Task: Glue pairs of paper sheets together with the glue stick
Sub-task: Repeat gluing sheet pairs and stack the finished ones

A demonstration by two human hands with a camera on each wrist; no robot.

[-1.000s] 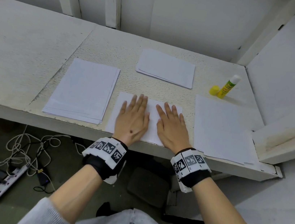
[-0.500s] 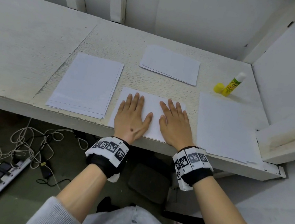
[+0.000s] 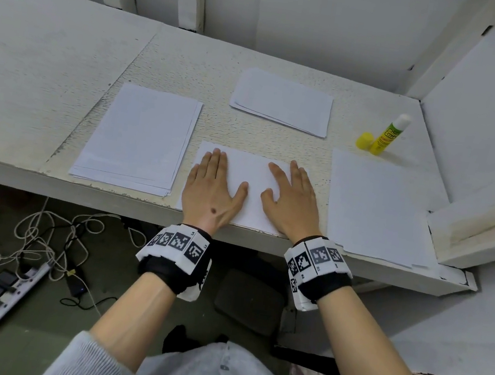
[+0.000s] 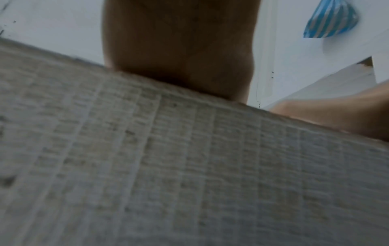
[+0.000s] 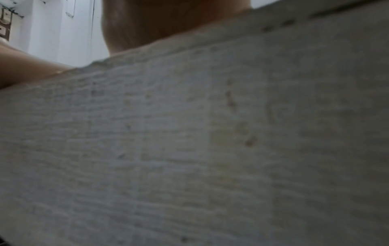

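A white paper sheet (image 3: 251,172) lies at the front edge of the white desk (image 3: 193,65). My left hand (image 3: 213,182) presses flat on its left part, fingers straight. My right hand (image 3: 291,193) presses flat on its right part, fingers spread. The glue stick (image 3: 388,135) stands uncapped at the back right, with its yellow cap (image 3: 364,140) beside it. Both wrist views show only the desk's front edge and the heel of each hand.
A paper stack (image 3: 138,137) lies to the left, a smaller stack (image 3: 283,102) at the back, another stack (image 3: 374,205) to the right. A white side wall and ledge (image 3: 483,220) close the right. Cables and a power strip (image 3: 9,290) lie on the floor.
Both hands have slid apart across the sheet, the left toward its left edge, the right toward its right edge, staying flat on it.
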